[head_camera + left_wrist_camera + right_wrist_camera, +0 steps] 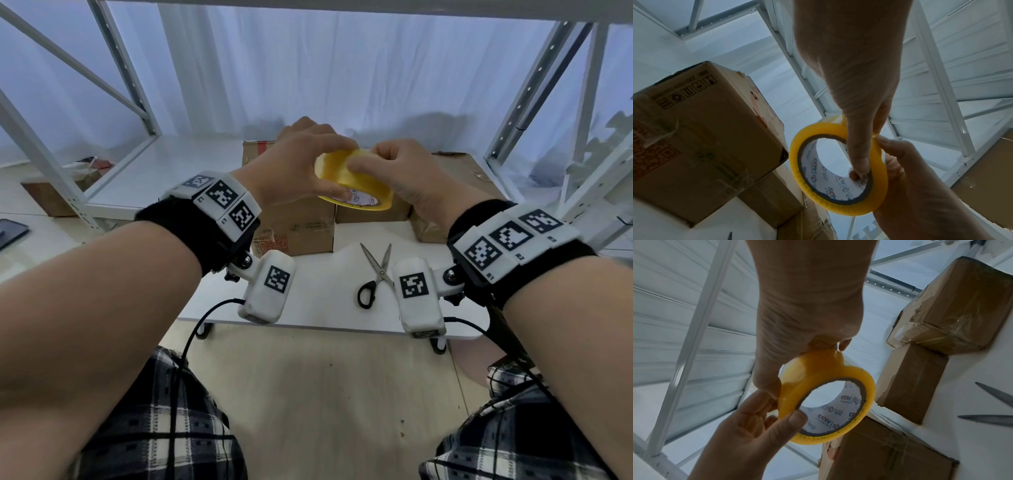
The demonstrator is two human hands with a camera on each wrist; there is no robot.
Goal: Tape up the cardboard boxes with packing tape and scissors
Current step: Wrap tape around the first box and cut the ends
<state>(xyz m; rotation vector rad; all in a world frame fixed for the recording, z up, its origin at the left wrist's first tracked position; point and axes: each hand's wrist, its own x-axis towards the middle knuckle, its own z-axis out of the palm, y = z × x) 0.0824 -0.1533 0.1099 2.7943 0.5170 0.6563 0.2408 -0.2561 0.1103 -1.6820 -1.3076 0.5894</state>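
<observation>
- While the left hand grips the yellow roll of packing tape in the air above the boxes, thumb hooked inside the printed core and fingers over the outer face, the right hand pinches at the top of the roll, where a short flap of tape looks lifted in the right wrist view.
- To do this step well, I judge the left hand should hold the core firm and let the roll turn, while the right hand peels the flap straight and across its full width, so it neither splits nor sticks back.
- Enough tape should come off to span a box seam before reaching for the scissors.
- Count: one roll of tape; one pair of scissors, lying open-bladed on the white table just in front of the boxes.
- Count: three cardboard boxes show on the table, close together; another brown box sits on the floor to the left.
</observation>
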